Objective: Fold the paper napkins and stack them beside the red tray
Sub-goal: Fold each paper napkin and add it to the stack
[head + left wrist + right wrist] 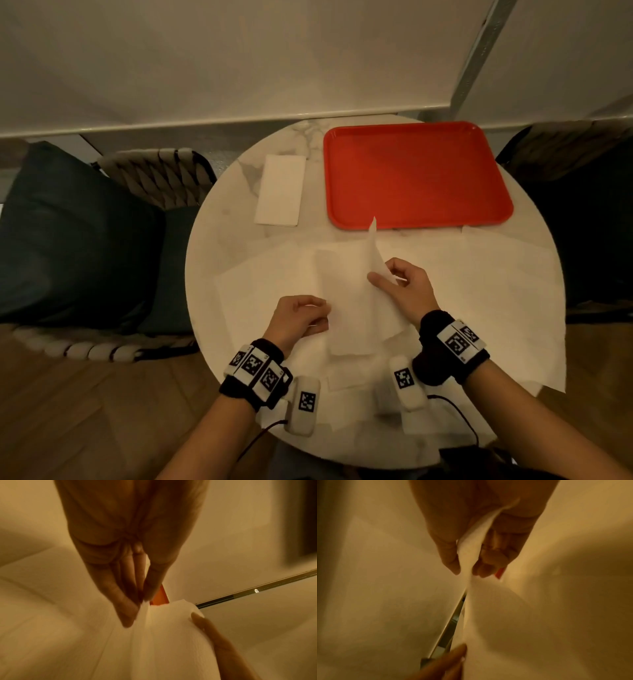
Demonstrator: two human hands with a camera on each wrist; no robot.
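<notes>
A white paper napkin is lifted off the round marble table, its far corner sticking up toward the red tray. My left hand pinches the napkin's left edge between thumb and fingers. My right hand grips the napkin's right flap, and the paper runs between its thumb and fingers. A folded napkin lies flat to the left of the tray. Several unfolded napkins are spread under my hands.
A woven chair with a dark cushion stands left of the table, and another dark chair on the right. A pale wall with a metal rail rises behind the tray. Cables hang from my wrist bands at the table's near edge.
</notes>
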